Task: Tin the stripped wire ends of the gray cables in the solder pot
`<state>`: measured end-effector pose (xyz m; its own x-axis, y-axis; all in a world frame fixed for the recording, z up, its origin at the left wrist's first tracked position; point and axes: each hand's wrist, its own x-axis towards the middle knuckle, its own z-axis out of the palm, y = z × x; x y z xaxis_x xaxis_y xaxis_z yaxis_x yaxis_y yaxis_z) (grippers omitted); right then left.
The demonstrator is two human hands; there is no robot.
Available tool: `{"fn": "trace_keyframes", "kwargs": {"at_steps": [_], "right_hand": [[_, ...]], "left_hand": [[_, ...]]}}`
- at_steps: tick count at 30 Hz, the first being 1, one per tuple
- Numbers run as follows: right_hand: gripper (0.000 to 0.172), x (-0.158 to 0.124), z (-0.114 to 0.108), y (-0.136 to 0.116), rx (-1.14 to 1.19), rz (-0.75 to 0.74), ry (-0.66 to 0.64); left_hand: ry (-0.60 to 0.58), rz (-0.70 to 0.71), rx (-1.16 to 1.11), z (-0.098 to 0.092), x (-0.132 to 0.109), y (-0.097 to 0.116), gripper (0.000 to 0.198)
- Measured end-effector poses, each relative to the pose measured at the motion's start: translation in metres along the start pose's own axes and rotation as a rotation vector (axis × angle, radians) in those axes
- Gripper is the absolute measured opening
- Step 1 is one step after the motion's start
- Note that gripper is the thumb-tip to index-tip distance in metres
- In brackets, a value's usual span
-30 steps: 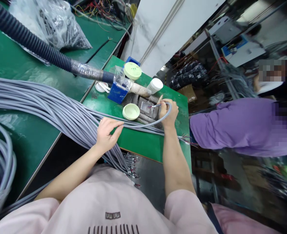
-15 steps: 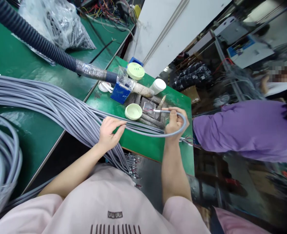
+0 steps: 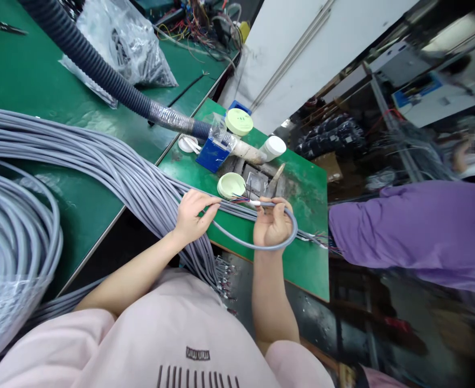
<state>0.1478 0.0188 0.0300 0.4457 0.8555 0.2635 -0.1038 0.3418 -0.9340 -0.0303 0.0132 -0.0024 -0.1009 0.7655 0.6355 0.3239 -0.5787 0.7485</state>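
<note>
My right hand (image 3: 273, 225) is closed around a grey cable (image 3: 292, 231) near its end, and the cable bends back in a loop past the palm. From its white-banded end, thin coloured wires (image 3: 239, 199) fan out to the left. My left hand (image 3: 195, 214) is pinched, its fingertips right at the tips of these wires; whether it grips them is too small to tell. Just behind the wires stands a pale green round tub (image 3: 231, 185). A small square metal pot (image 3: 257, 182) with a silvery surface is beside it. Below my left hand passes a thick bundle of grey cables (image 3: 140, 180).
A ribbed hose (image 3: 112, 81) reaches over the bench to a blue box (image 3: 212, 154). Behind stand a white jar (image 3: 273, 146) and a green-lidded tub (image 3: 239, 122). Coiled cable (image 3: 23, 231) lies at left. A person's purple sleeve (image 3: 415, 231) is close at right.
My right hand has brought the cable end left and toward me, away from the metal pot, so the coloured wires now meet my left fingertips. The view has shifted slightly.
</note>
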Motion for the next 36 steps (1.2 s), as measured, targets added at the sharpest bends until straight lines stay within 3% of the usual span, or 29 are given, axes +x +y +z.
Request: {"fn": "trace_keyframes", "kwargs": {"at_steps": [8, 13, 17, 23, 27, 29, 32, 34, 36], "right_hand": [[0.022, -0.008, 0.003, -0.002, 0.019, -0.001, -0.002], [0.017, -0.015, 0.006, -0.009, -0.003, -0.105, -0.007], [0.015, -0.026, 0.01, -0.015, -0.112, -0.242, 0.011], [0.015, -0.061, 0.008, -0.017, -0.275, -0.411, -0.034], [0.027, -0.078, -0.019, -0.023, -0.501, -0.513, -0.182], [0.035, -0.08, -0.038, -0.03, -0.64, -0.444, -0.202], [0.044, -0.082, -0.061, -0.045, -0.661, -0.132, -0.214], [0.05, -0.084, -0.068, -0.054, -0.604, 0.069, -0.265], [0.055, -0.087, -0.068, -0.059, -0.54, 0.179, -0.294]], "left_hand": [[0.036, 0.06, -0.033, 0.0, 0.0, -0.001, 0.012], [0.052, 0.004, -0.089, -0.002, -0.004, 0.002, 0.012], [-0.029, -0.247, -0.307, 0.003, -0.012, 0.019, 0.019], [-0.22, -0.84, -0.904, 0.02, -0.007, 0.045, 0.04], [-0.31, -0.954, -1.026, 0.024, -0.003, 0.052, 0.039], [-0.401, -0.913, -0.967, 0.026, -0.004, 0.056, 0.039], [-0.57, -0.79, -0.844, 0.031, -0.01, 0.064, 0.039], [-0.687, -0.755, -0.858, 0.036, -0.015, 0.069, 0.041], [-0.792, -0.79, -0.97, 0.042, -0.02, 0.072, 0.043]]}}
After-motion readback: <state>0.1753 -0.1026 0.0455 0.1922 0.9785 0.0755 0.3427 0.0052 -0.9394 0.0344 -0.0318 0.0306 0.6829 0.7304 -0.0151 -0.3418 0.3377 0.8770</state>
